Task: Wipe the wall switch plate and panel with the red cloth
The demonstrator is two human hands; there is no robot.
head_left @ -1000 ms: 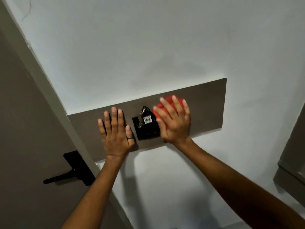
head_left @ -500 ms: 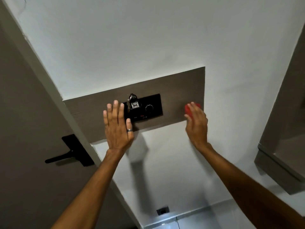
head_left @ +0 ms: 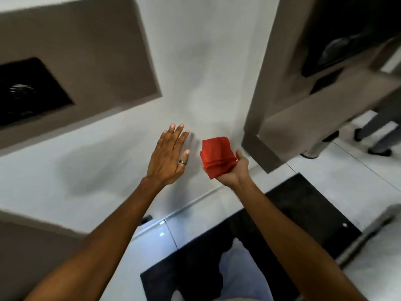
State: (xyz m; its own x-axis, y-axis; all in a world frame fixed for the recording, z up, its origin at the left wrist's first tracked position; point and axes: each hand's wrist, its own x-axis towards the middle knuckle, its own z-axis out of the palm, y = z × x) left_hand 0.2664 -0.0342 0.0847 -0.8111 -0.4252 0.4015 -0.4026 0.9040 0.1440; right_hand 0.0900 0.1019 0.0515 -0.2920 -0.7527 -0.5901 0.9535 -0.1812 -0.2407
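The folded red cloth [head_left: 217, 156] rests in my right hand [head_left: 235, 170], palm up, held in front of the white wall well below the panel. My left hand [head_left: 168, 158], a ring on one finger, is open with fingers spread close to the wall, just left of the cloth. The grey-brown panel [head_left: 86, 51] is at the upper left, with the black switch plate [head_left: 28, 90] blurred at the left edge. Neither hand touches the panel or the plate.
A grey-brown cabinet or counter unit [head_left: 303, 105] juts out at the right. A black floor mat [head_left: 293, 224] lies under me on pale tiles. Another person's legs and shoes [head_left: 377, 135] stand at the far right. A small wall socket [head_left: 146, 219] sits near the skirting.
Both hands have come off the panel and dropped down and right. My right hand turned palm up with the cloth. The view swung down toward the floor.
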